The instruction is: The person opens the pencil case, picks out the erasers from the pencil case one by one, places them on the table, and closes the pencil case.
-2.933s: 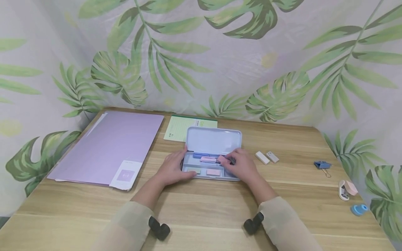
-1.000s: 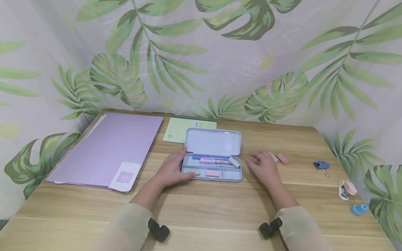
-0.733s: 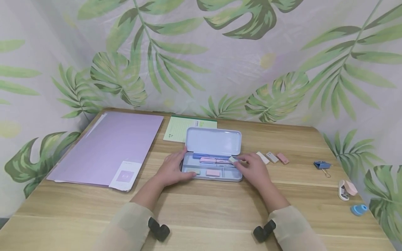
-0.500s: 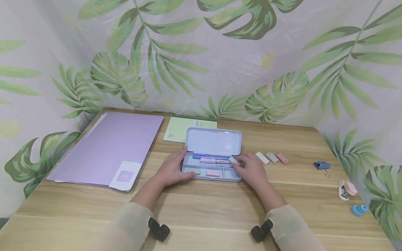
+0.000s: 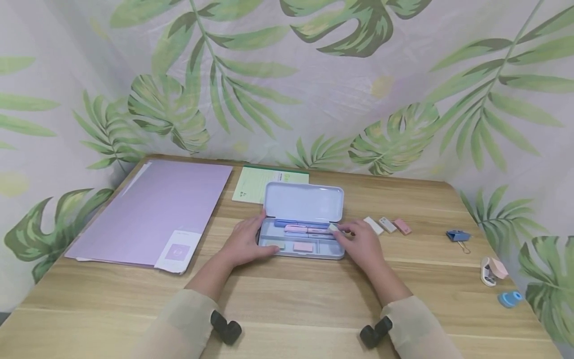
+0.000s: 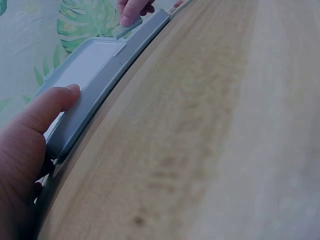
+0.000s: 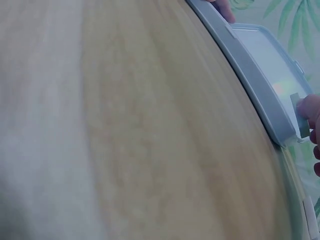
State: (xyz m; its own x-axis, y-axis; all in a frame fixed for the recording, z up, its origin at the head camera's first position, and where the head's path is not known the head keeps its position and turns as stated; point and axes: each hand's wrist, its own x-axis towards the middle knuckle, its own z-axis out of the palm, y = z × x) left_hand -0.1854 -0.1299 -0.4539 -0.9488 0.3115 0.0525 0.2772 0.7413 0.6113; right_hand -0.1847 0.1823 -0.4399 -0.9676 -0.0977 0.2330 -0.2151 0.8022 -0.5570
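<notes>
A pale blue pencil case stands with its lid up at the middle of the table. My left hand grips its left end, the thumb over the front rim. Above the right end of the case, my right hand pinches a small pale green eraser between thumb and fingers. Pens, among them a pink one and a blue one, lie in the back compartment. In the front compartments sit a pink block and a greenish block, the latter close to my left thumb.
Right of the case lie a white eraser, a grey-white eraser and a pink eraser. Farther right are a blue binder clip, a pink-white stapler-like item and a blue cone-shaped item. A purple folder and green notepad lie left and behind.
My right hand has carried the pink eraser from the case to the table, right of the two pale erasers. It has returned and taken hold of the green eraser. The left hand stays put.
</notes>
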